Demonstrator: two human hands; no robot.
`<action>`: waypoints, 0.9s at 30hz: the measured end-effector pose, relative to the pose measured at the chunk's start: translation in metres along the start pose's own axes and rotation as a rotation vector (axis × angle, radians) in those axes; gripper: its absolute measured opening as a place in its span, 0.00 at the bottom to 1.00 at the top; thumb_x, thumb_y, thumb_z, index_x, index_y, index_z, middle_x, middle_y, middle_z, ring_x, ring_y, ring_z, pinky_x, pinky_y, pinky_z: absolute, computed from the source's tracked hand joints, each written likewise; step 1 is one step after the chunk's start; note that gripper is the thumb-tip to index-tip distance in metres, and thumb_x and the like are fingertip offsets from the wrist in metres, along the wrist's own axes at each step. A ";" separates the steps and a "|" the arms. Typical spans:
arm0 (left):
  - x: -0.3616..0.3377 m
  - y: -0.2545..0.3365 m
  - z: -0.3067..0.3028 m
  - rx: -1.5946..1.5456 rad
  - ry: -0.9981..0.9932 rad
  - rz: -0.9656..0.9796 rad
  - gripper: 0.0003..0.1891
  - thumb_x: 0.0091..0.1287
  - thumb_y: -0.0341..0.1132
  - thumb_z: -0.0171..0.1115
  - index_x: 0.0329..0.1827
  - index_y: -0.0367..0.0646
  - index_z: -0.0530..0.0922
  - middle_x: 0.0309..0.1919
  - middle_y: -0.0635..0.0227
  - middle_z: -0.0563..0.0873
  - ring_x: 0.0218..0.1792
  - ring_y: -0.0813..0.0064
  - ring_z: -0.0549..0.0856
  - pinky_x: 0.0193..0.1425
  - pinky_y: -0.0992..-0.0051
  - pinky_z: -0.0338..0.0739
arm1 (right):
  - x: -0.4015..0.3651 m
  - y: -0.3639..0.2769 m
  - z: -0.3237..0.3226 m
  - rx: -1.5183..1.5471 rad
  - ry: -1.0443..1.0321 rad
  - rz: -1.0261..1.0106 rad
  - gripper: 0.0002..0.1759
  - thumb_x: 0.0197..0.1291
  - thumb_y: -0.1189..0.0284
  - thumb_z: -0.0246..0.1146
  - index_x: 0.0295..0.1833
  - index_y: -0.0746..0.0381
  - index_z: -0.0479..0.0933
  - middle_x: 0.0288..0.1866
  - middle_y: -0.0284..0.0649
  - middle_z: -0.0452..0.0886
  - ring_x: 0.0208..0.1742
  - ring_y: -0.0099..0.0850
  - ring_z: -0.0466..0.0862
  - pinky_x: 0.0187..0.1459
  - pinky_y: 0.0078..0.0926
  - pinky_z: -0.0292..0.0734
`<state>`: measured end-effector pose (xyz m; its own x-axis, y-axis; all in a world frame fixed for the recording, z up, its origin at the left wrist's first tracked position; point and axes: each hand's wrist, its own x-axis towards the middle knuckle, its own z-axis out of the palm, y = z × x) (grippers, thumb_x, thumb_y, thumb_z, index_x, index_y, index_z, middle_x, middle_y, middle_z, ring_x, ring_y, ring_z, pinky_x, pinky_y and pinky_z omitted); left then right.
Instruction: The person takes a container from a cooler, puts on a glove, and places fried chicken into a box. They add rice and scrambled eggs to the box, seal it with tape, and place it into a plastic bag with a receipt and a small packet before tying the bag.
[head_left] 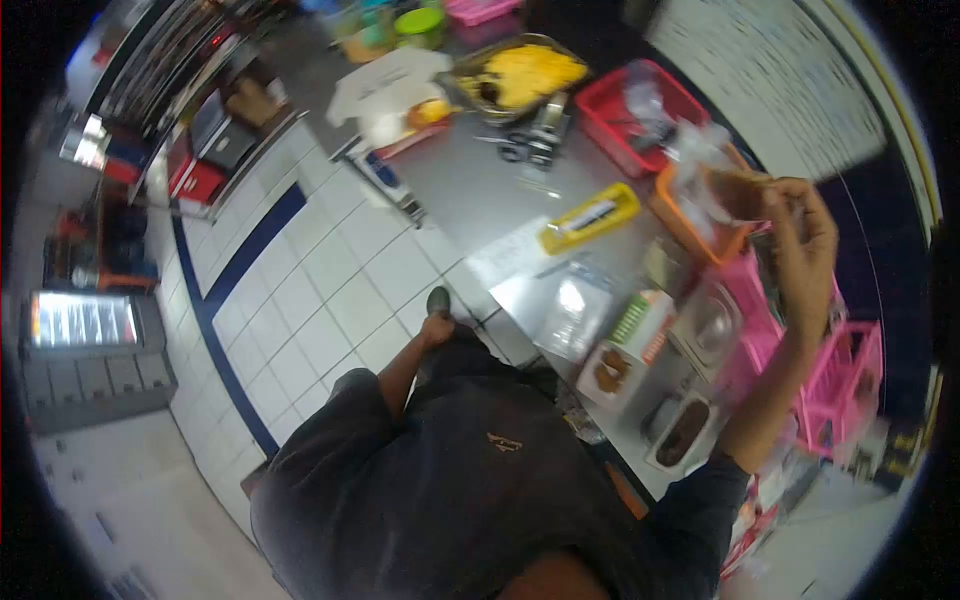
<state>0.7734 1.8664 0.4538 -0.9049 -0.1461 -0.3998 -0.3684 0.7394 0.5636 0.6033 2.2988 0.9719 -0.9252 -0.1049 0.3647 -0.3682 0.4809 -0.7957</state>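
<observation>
My right hand (805, 225) is raised over the orange basket (678, 205) on the right of the counter. Its fingers are closed on a clear plastic bag with something brown in it (738, 195); the picture is blurred there. Other crumpled clear plastic (690, 190) lies in the basket beside it. Low by my body hangs my left hand (437, 328), above the tiled floor and away from the counter. It looks small and dark, and its fingers do not show clearly.
On the steel counter (440, 185) are a tray of yellow shreds (525, 75), a red basket (605, 130), scissors (515, 148), a yellow tray-like object (590, 218), plastic packets (575, 310) and a small box (640, 325). Pink baskets (845, 385) stand at the right.
</observation>
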 end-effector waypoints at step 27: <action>0.119 -0.157 -0.249 -0.621 0.080 -0.345 0.15 0.74 0.39 0.52 0.50 0.37 0.78 0.35 0.59 0.86 0.32 0.72 0.86 0.33 0.73 0.79 | 0.215 0.112 0.566 0.142 -0.499 0.341 0.31 0.65 0.53 0.62 0.61 0.68 0.73 0.50 0.55 0.80 0.49 0.53 0.82 0.54 0.43 0.76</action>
<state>0.6705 1.5693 0.4973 -0.7191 -0.3692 -0.5887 -0.6682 0.1349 0.7317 0.3112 1.8376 0.6872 -0.9116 -0.3769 -0.1644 -0.0210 0.4419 -0.8968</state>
